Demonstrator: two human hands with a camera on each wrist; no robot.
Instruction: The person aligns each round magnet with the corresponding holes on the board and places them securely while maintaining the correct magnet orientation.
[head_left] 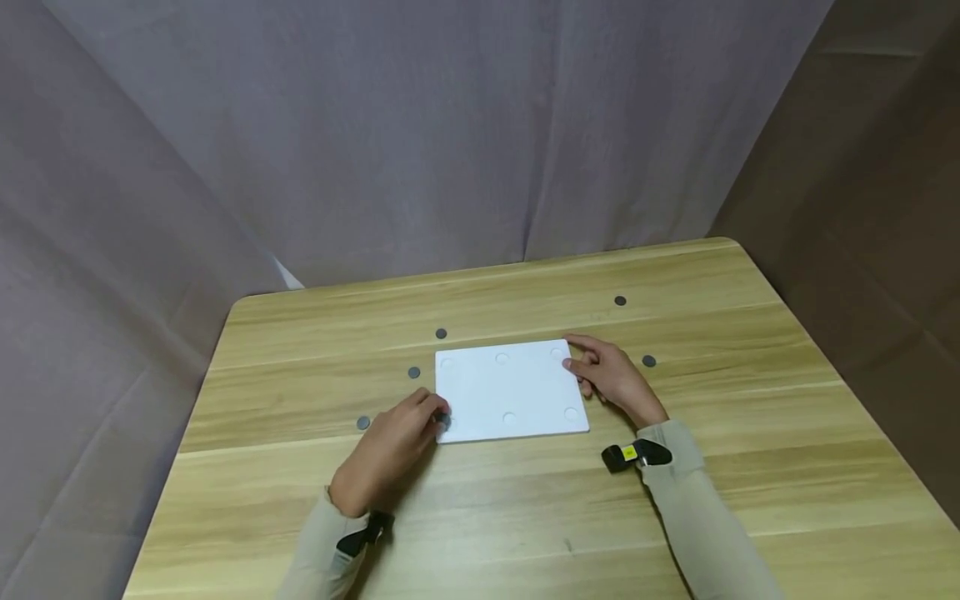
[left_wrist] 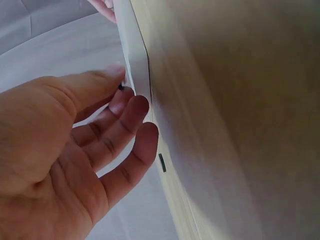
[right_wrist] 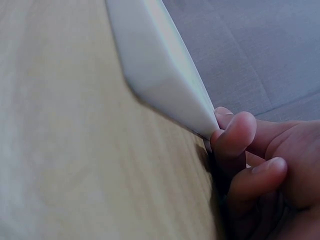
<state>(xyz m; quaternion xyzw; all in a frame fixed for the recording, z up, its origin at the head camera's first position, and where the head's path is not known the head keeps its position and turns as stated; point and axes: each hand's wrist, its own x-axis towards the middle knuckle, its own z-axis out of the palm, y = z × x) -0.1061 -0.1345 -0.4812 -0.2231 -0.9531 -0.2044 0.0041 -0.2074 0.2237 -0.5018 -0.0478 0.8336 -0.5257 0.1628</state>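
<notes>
A white rectangular board (head_left: 502, 387) with several shallow round recesses lies on the wooden table. At its near left corner my left hand (head_left: 393, 442) pinches a small dark grey disc (head_left: 444, 419) between thumb and fingers, right over the recess there. Only a dark sliver of that disc shows between the fingertips in the left wrist view. My right hand (head_left: 613, 379) grips the board's right edge near the far corner, thumb on the top face and fingers along the side. The right wrist view shows fingers (right_wrist: 240, 132) against the board's corner.
Loose dark discs lie around the board: one beside my left hand (head_left: 363, 422), one left of the board (head_left: 414, 372), one behind it (head_left: 441, 333), and others at far right (head_left: 620, 301) and beside my right hand (head_left: 649, 361). Grey curtains (head_left: 375, 142) hang behind the table (head_left: 525, 517).
</notes>
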